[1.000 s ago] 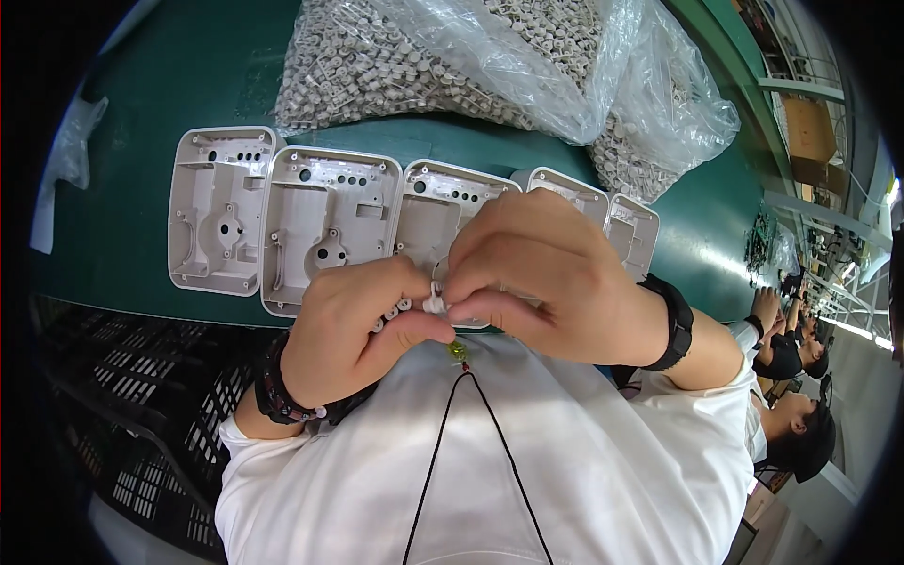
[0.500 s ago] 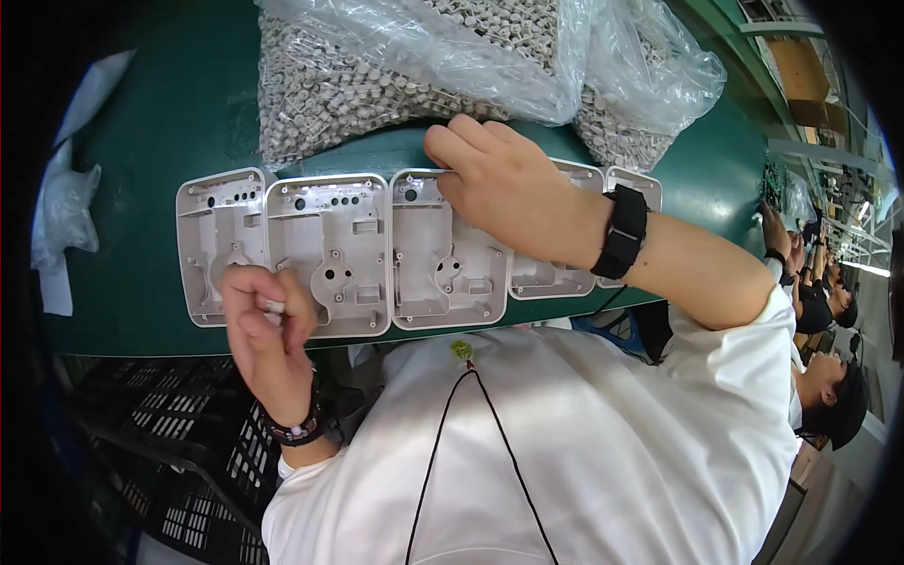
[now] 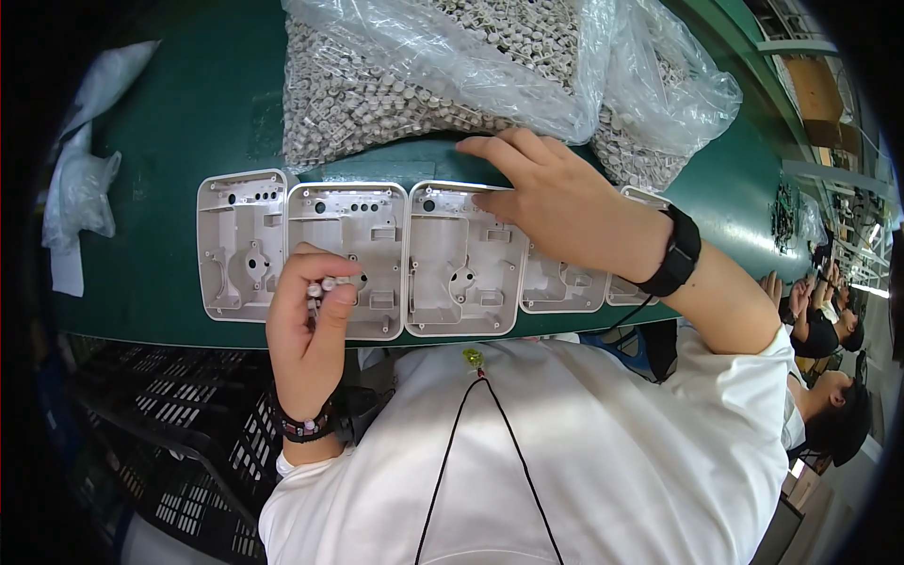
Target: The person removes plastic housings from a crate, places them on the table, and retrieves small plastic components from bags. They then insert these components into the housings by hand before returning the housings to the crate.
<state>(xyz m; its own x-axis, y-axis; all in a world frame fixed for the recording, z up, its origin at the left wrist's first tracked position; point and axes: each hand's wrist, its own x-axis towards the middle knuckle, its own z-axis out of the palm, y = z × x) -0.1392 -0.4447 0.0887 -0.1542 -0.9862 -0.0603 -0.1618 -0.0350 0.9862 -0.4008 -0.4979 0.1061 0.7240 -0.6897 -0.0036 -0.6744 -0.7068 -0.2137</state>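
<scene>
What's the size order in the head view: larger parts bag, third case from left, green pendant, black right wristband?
Largest to smallest:
1) Larger parts bag, cut off at top
2) Third case from left
3) Black right wristband
4) Green pendant

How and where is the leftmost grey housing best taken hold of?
I would probably pinch the leftmost grey housing by its left wall, coming from the left: it lies open side up and that wall stands free; its right wall is close to the next housing.
</scene>
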